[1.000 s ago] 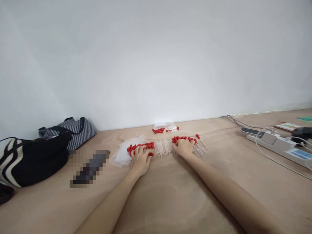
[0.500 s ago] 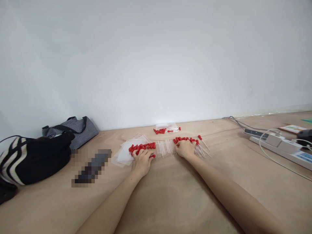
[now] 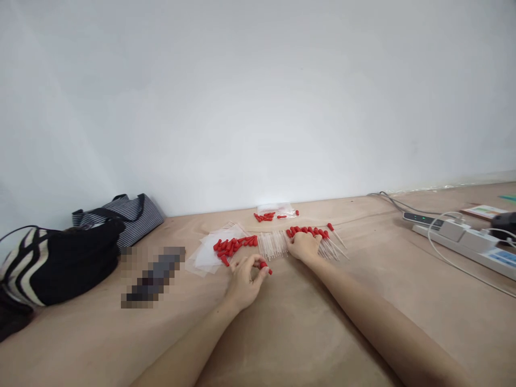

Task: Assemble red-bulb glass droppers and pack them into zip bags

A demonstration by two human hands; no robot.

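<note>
My left hand pinches a red rubber dropper bulb between thumb and fingers, a little in front of the bulb pile. Several loose red bulbs lie heaped on white plastic bags beyond this hand. Clear thin dropper tubes lie side by side in the middle. At the right end of these tubes, my right hand is closed with fingertips down; what they grip is hidden. Beside and behind it are several tubes with red bulbs fitted, including one dropper at the right edge of the group.
More red bulbs lie by a clear bag near the wall. A striped bag, a black bag and a pixelated dark object are on the left. A power strip with cables lies right.
My left hand has moved away from the bulb pile, toward me and to the right, with a red bulb now pinched and lifted. My right hand has barely moved.
</note>
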